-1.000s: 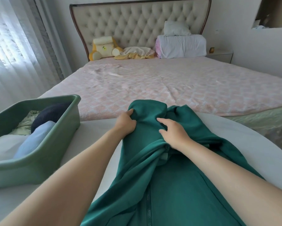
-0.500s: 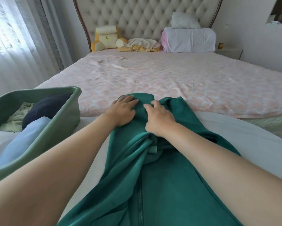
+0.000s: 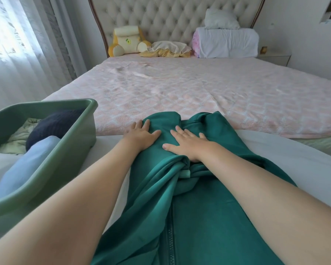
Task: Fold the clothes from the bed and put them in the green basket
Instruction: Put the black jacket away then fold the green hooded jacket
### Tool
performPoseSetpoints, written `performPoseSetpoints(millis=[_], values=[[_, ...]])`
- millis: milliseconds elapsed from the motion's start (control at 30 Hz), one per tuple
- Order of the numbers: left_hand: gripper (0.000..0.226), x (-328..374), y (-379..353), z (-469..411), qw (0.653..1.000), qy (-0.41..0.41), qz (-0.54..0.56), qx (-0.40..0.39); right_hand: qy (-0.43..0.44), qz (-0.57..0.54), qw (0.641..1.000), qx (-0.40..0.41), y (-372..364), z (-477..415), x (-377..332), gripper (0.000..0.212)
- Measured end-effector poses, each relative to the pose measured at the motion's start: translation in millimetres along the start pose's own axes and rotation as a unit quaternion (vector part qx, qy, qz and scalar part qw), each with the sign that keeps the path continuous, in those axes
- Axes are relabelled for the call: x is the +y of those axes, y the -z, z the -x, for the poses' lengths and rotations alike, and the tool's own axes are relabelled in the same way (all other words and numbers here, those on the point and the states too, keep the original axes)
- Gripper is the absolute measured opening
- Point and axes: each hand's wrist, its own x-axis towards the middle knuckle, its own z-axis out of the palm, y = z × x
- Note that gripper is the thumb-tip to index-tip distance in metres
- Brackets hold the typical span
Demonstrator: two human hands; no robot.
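While both palms lie flat on it, a dark green zip-up garment (image 3: pixel 208 217) stretches lengthwise across a white tabletop (image 3: pixel 298 157) at the foot of the bed (image 3: pixel 180 88). The far end of the garment is bunched into folds and reaches the edge of the pink quilted bedcover. Its zipper (image 3: pixel 170 243) runs down the near part toward the camera.

The left hand (image 3: pixel 141 135) presses on the far left corner of the fabric with its fingers straight and slightly spread, gripping nothing. The right hand (image 3: pixel 187 144) rests just beside it, also flat, with fingers extended and the thumb pointing left. Neither hand pinches the cloth.

The green basket (image 3: pixel 72 150) sits on the same tabletop to the left, near the garment but apart from it. It holds a navy item (image 3: pixel 53 125), a light blue folded piece (image 3: pixel 25 169) and a pale green cloth (image 3: pixel 25 134).

Against the tufted headboard (image 3: pixel 170 20) stand a yellow and cream plush toy (image 3: pixel 127 42) and a rolled white bundle (image 3: pixel 228 43) with a pillow (image 3: pixel 221 19) on top. Sheer curtains (image 3: pixel 13 54) hang at the left.
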Motion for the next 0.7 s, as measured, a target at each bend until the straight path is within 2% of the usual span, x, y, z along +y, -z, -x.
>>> performPoseSetpoints(millis=[100, 200, 267, 367, 467, 567, 633, 700], values=[[0.074, 1.5, 4.6, 24.5, 0.999, -0.03, 0.008, 0.005, -0.007, -0.023, 1.0, -0.02, 5.0, 9.0, -0.1, 0.09], [0.066, -4.3, 8.8, 51.8, 0.998, -0.049, 0.025, -0.02, -0.009, -0.091, 0.993, -0.08, 21.4, 24.4, 4.9, 0.093], [0.065, -8.7, 10.1, 70.8, 0.997, -0.057, 0.035, -0.029, -0.002, -0.117, 0.989, -0.085, 29.9, 43.0, 5.2, 0.089], [0.068, -4.6, 13.1, 105.2, 0.996, -0.073, 0.049, -0.027, 0.013, -0.154, 0.988, 0.013, 28.8, 79.0, -4.7, 0.071], [0.063, 0.8, 18.6, 142.6, 0.994, -0.097, 0.048, -0.021, 0.059, -0.135, 0.982, 0.116, 18.9, 120.7, -22.8, 0.064], [0.053, -7.3, 19.6, 176.6, 0.993, -0.105, 0.057, -0.022, 0.096, -0.082, 0.977, 0.172, -2.2, 159.0, -36.3, 0.066], [0.051, -16.5, 18.5, 200.1, 0.993, -0.101, 0.06, -0.021, 0.138, -0.065, 0.965, 0.212, -18.2, 183.3, -40.8, 0.055], [0.052, -26.1, 19.8, 224.8, 0.993, -0.086, 0.074, -0.032, 0.179, -0.046, 0.961, 0.206, -28.3, 205.4, -47.7, 0.042]])
